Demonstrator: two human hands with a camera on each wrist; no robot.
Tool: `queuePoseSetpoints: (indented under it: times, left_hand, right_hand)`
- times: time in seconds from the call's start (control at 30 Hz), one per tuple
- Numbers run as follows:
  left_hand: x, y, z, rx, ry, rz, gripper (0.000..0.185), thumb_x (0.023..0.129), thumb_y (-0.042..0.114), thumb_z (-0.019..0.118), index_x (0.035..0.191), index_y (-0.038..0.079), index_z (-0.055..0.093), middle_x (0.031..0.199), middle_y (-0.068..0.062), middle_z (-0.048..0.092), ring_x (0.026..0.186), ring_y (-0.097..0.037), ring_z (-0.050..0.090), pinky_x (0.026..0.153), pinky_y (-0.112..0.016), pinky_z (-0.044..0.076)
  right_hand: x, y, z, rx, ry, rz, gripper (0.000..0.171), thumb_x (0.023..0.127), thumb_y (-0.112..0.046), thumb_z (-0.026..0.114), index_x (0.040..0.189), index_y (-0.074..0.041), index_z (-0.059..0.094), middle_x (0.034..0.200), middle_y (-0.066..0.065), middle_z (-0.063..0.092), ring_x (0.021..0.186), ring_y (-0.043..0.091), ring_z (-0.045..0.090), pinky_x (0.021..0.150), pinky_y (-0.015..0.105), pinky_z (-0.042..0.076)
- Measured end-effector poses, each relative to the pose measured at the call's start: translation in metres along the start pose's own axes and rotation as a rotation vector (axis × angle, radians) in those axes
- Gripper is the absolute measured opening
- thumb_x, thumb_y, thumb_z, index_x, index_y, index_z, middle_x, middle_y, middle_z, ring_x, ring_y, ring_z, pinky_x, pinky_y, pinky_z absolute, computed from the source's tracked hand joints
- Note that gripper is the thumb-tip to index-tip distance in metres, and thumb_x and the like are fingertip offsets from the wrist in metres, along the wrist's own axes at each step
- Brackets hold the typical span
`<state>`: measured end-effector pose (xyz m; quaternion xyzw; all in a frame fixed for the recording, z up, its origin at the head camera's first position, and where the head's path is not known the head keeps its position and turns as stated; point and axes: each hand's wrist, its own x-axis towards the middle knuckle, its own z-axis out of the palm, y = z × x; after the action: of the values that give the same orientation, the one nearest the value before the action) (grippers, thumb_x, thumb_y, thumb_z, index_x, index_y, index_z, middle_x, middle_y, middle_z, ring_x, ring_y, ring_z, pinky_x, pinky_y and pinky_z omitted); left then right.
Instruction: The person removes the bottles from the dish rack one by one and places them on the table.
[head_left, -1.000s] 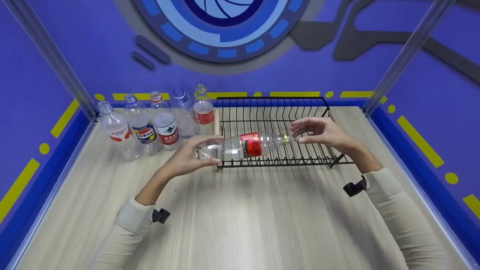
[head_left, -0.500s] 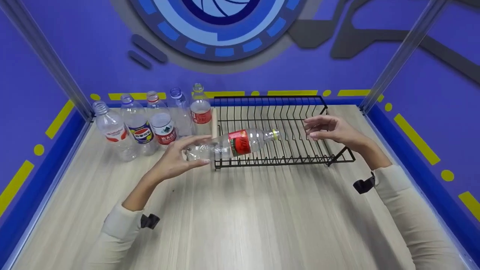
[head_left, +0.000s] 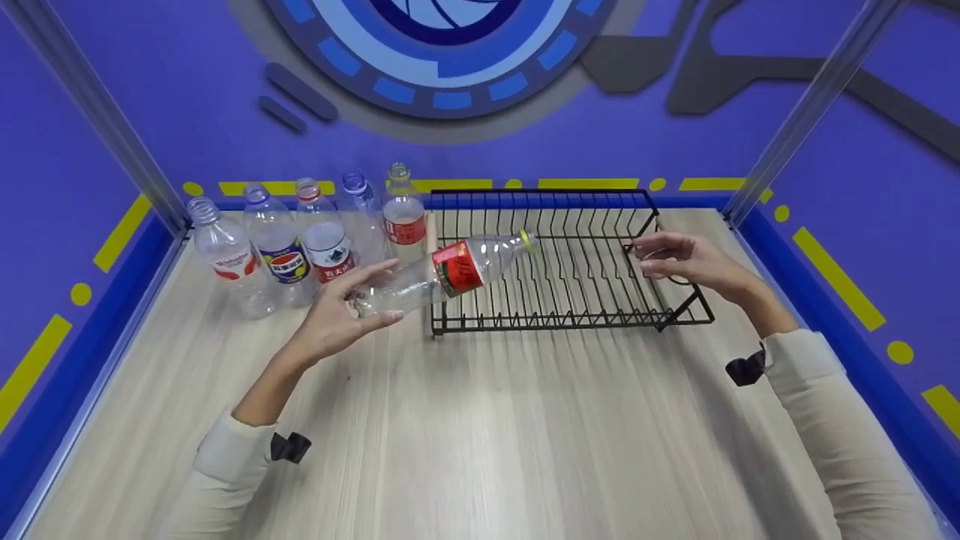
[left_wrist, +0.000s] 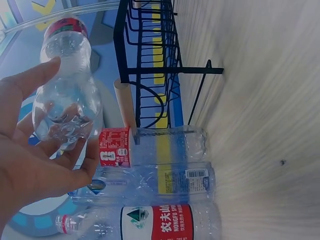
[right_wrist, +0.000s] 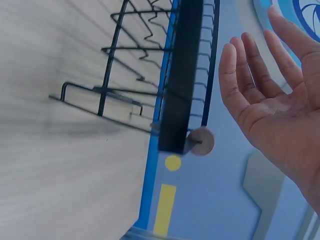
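Observation:
My left hand [head_left: 337, 311] grips a clear plastic bottle [head_left: 491, 259] round its base, thumb on one side and fingers on the other. The bottle has a red label and a yellow ring at its neck, which tilts up to the right, over the left part of a black wire rack [head_left: 559, 326]. In the left wrist view the bottle [left_wrist: 67, 85] shows its ridged base toward me. My right hand [head_left: 694, 262] hovers by the rack's right end, holding nothing; its fingers bend loosely in the right wrist view, where the rack [right_wrist: 177, 75] stands beside it.
Several uncapped bottles stand upright left of the rack, among them a Nongfu Spring bottle [head_left: 326, 244], a blue-labelled bottle [head_left: 281, 255] and a red-labelled bottle [head_left: 405, 217]. Blue printed walls [head_left: 480, 157] enclose the wooden table [head_left: 480, 435].
The bottle has moved left in my left hand, and its neck has tilted upward. My right hand has drawn away from the bottle's neck to the right.

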<state>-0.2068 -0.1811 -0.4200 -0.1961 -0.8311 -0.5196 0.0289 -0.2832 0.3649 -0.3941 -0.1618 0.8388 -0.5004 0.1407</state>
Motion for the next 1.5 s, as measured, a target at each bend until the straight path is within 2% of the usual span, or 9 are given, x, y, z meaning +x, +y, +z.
queuePoseSetpoints:
  times: [0.1,0.27,0.33,0.53,0.63,0.73,0.93,1.2,1.5]
  left_hand:
    - [-0.002,-0.002,-0.001,-0.016,0.021,-0.024,0.071,0.080,0.014,0.088,0.145,0.018,0.059,0.137,-0.010,0.066,0.130,-0.027,0.057,0.108,-0.048,0.043]
    - [-0.005,-0.004,-0.003,-0.033,0.026,-0.063,0.069,0.078,0.012,0.088,0.141,0.016,0.062,0.141,-0.011,0.063,0.132,-0.028,0.054,0.107,-0.048,0.043]
    - [-0.005,-0.005,-0.004,-0.043,0.025,-0.071,0.067,0.078,0.011,0.088,0.140,0.013,0.062,0.142,-0.012,0.061,0.133,-0.030,0.053,0.108,-0.051,0.044]
    - [-0.009,-0.009,-0.006,-0.070,0.062,-0.090,0.066,0.078,0.005,0.087,0.139,0.010,0.061,0.142,-0.015,0.059,0.134,-0.033,0.053,0.108,-0.055,0.047]
    - [-0.012,-0.011,-0.009,-0.075,0.086,-0.096,0.067,0.078,0.003,0.087,0.140,0.008,0.059,0.141,-0.014,0.058,0.132,-0.032,0.053,0.108,-0.054,0.049]
    - [-0.016,-0.012,-0.013,-0.071,0.094,-0.108,0.071,0.078,0.002,0.086,0.143,0.008,0.056,0.142,-0.014,0.056,0.131,-0.030,0.052,0.107,-0.053,0.050]
    - [-0.021,-0.011,-0.019,-0.068,0.107,-0.163,0.077,0.079,0.001,0.084,0.148,0.007,0.051,0.139,-0.017,0.052,0.130,-0.031,0.049,0.109,-0.056,0.048]
    - [-0.023,-0.014,-0.022,-0.139,0.121,-0.257,0.074,0.081,0.002,0.083,0.147,0.003,0.049,0.141,-0.016,0.048,0.130,-0.028,0.044,0.112,-0.052,0.047]
    - [-0.029,-0.024,-0.026,-0.225,0.138,-0.304,0.081,0.084,0.002,0.080,0.154,0.004,0.039,0.143,-0.009,0.043,0.126,-0.020,0.046,0.110,-0.036,0.049]
  right_hand:
    - [-0.002,0.005,-0.004,-0.017,0.032,0.002,0.045,0.099,-0.017,0.068,0.141,-0.003,0.058,0.117,-0.010,0.071,0.099,0.004,0.069,0.074,0.018,0.056]
    - [-0.007,0.013,-0.011,-0.059,0.085,0.027,0.041,0.100,-0.022,0.067,0.140,-0.013,0.060,0.118,-0.016,0.070,0.095,0.001,0.065,0.062,0.020,0.049]
    - [-0.009,0.015,-0.015,-0.042,0.095,0.033,0.042,0.101,-0.022,0.066,0.141,-0.012,0.059,0.117,-0.018,0.069,0.097,0.002,0.067,0.065,0.020,0.052]
    - [-0.011,0.023,-0.025,0.012,0.110,0.018,0.046,0.102,-0.021,0.064,0.145,-0.007,0.054,0.100,-0.013,0.069,0.073,0.007,0.059,0.079,0.022,0.052]
    - [-0.012,0.026,-0.028,-0.013,0.129,0.027,0.047,0.102,-0.023,0.064,0.145,-0.008,0.054,0.104,-0.016,0.069,0.085,0.004,0.064,0.088,0.018,0.051]
    - [-0.014,0.029,-0.032,-0.043,0.147,0.024,0.049,0.102,-0.023,0.064,0.146,-0.005,0.053,0.119,-0.019,0.068,0.106,-0.001,0.064,0.090,0.014,0.051]
    - [-0.016,0.038,-0.039,-0.058,0.191,0.006,0.048,0.103,-0.022,0.063,0.146,-0.003,0.054,0.121,-0.011,0.069,0.106,-0.001,0.064,0.087,0.013,0.051]
    - [-0.013,0.049,-0.034,0.000,0.231,0.028,0.050,0.100,-0.016,0.066,0.145,0.000,0.053,0.115,-0.013,0.068,0.099,0.000,0.063,0.085,0.014,0.051]
    - [-0.010,0.062,-0.031,0.119,0.204,0.041,0.049,0.100,-0.010,0.066,0.146,0.000,0.051,0.115,-0.007,0.063,0.087,0.002,0.066,0.078,0.019,0.055]
